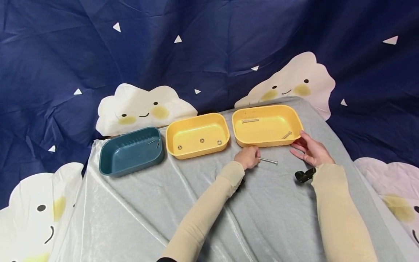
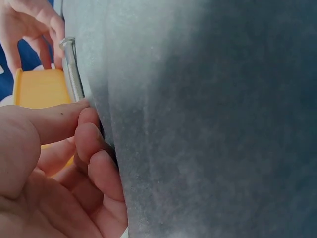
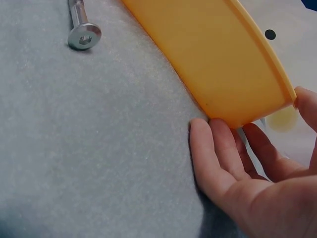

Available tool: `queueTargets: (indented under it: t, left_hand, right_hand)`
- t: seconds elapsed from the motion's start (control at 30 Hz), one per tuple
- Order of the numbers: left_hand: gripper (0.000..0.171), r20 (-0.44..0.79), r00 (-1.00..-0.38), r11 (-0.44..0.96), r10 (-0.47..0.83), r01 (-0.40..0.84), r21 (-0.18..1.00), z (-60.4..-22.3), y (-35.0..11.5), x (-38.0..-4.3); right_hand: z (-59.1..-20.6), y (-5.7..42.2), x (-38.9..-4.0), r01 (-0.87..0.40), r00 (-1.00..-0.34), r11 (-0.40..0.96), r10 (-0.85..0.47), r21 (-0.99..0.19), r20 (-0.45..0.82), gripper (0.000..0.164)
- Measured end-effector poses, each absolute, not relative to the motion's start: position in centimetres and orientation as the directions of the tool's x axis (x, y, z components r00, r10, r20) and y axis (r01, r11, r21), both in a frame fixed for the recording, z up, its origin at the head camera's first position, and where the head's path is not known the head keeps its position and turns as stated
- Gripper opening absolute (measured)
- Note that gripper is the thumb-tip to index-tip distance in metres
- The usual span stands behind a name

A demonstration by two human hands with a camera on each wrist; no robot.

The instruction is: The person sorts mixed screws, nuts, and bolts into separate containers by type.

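My left hand (image 1: 247,157) pinches the threaded end of a long silver bolt (image 1: 269,160) in front of the right yellow bin (image 1: 262,143). In the right wrist view that bolt's round head (image 3: 84,37) shows a hex socket; its other end is hidden in the left fingers in the left wrist view. My right hand (image 1: 312,150) holds the near right corner of the same bin, thumb at the rim and fingers against the base. Inside this bin lie one bolt (image 1: 250,120) at the back left and another bolt (image 1: 287,135) at the front right.
A middle yellow bin (image 1: 197,155) holds three nuts, one of them a nut (image 1: 202,140) near its centre. Left of it stands a dark teal bin (image 1: 131,170) with small screws (image 1: 158,143). Grey cloth (image 1: 147,211) covers the table; a blue cloud-print curtain (image 1: 209,54) hangs behind.
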State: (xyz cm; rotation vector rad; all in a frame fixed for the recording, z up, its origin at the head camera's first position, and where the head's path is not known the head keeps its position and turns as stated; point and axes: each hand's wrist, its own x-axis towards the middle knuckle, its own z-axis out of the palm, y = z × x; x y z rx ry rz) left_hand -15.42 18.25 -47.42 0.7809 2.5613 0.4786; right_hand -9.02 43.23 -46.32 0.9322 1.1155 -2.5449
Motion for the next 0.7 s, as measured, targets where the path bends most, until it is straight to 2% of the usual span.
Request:
queueTargets:
  t: [0.3, 0.7]
  left_hand:
    - [0.010, -0.288, -0.735, 0.775, 0.614, 0.494, 0.394, -47.45, 18.25, -15.44]
    - [0.012, -0.282, -0.650, 0.700, 0.706, 0.577, 0.421, -47.40, 17.65, -15.07]
  right_hand:
    - [-46.23, 43.29, -9.17, 0.422, -0.782, -0.692, 0.049, -0.585, -0.622, 0.030]
    - [-46.15, 43.10, -9.01, 0.424, -0.778, -0.686, 0.059, -0.591, -0.626, 0.030]
